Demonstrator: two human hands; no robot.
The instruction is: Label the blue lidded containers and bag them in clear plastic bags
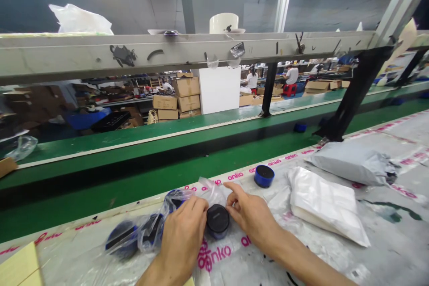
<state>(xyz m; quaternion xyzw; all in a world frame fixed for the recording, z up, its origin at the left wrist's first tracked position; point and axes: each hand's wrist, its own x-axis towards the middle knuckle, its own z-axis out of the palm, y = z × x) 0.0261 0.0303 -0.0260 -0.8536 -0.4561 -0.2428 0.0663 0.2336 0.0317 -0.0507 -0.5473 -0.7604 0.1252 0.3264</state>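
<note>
Between my hands sits a small round device [217, 220] with a flat black top, inside a clear plastic bag [212, 193] whose end stands up behind it. My left hand [184, 234] is closed at the device's left side, its fingertips on the bag. From the right, my right hand [250, 214] has its index finger stretched out and its other fingers curled against the bag's edge; the exact grip is partly hidden. Left of my left hand, several bagged blue-and-black round devices [122, 237] lie together. An unbagged blue round device [264, 175] stands beyond my right hand.
A stack of white plastic bags [326, 203] and a grey mailing bag [351, 163] lie at right. Behind the table runs a green conveyor belt [167, 167], with a blue piece [300, 128] on it. A metal shelf beam [187, 51] crosses above; yellow card [22, 268] lies at lower left.
</note>
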